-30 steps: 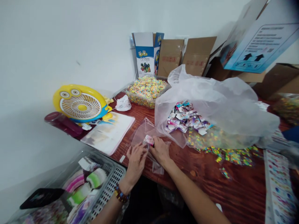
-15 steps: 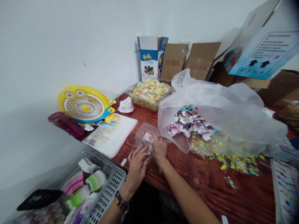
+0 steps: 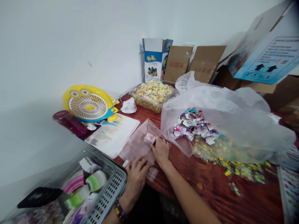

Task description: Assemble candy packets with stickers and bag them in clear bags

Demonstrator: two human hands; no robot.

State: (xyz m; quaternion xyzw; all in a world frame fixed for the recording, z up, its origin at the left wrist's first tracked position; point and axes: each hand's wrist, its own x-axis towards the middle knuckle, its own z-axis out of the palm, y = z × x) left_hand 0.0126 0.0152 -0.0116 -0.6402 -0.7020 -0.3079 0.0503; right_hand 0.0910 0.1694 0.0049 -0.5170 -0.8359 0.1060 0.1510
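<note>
A small printed box (image 3: 149,137), white and pinkish, lies on a clear plastic sheet (image 3: 134,141) spread on the table. My right hand (image 3: 161,151) is closed round the right end of the box, its fingertips bent against it. Nearer to me, my left hand (image 3: 137,171) rests palm down at the sheet's near edge, fingers apart; the hand hides part of that edge. Just right of the box, several similar small cartons (image 3: 192,124) are heaped in a big translucent bag (image 3: 224,102).
A grey basket (image 3: 106,199) with striped goods stands at the lower left. Behind it are a white paper stack (image 3: 114,132), a purple bottle (image 3: 71,123) and a yellow fan (image 3: 90,104). A bin of colourful packets (image 3: 153,93) sits farther back, and loose packets (image 3: 245,171) lie at right.
My left hand has drawn back toward me from the box, and the plastic sheet is spread wider. My right hand stays at the box. The whole view has shifted slightly.
</note>
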